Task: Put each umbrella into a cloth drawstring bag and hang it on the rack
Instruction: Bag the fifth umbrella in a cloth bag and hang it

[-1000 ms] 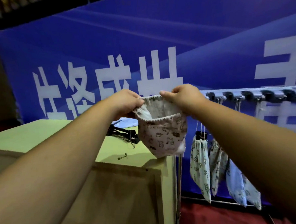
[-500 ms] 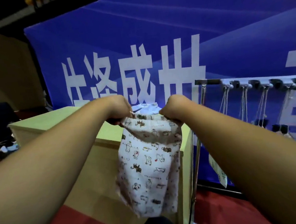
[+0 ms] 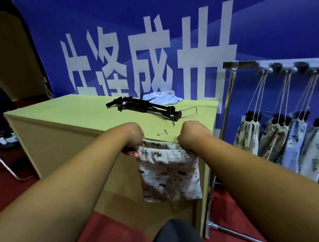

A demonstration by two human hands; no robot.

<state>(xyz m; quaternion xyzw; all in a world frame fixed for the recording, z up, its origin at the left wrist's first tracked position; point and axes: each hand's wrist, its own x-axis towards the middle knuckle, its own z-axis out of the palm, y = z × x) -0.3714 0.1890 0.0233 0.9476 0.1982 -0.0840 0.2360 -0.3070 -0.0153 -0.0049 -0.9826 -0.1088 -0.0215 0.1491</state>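
Both hands, left [image 3: 134,136] and right [image 3: 191,135], fisted on the printed cloth bag's [image 3: 169,172] gathered rim; bag hangs limp.

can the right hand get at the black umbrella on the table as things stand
Probably not yet. The right hand and left hand both grip the rim of the cloth bag. The umbrella lies uncovered on the table beyond, so the way looks free once it lets go.

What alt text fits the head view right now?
Both hands, left and right, hold a printed cloth bag open by its top edge before a table. A black folded umbrella lies on it; filled bags hang on the rack to the right.
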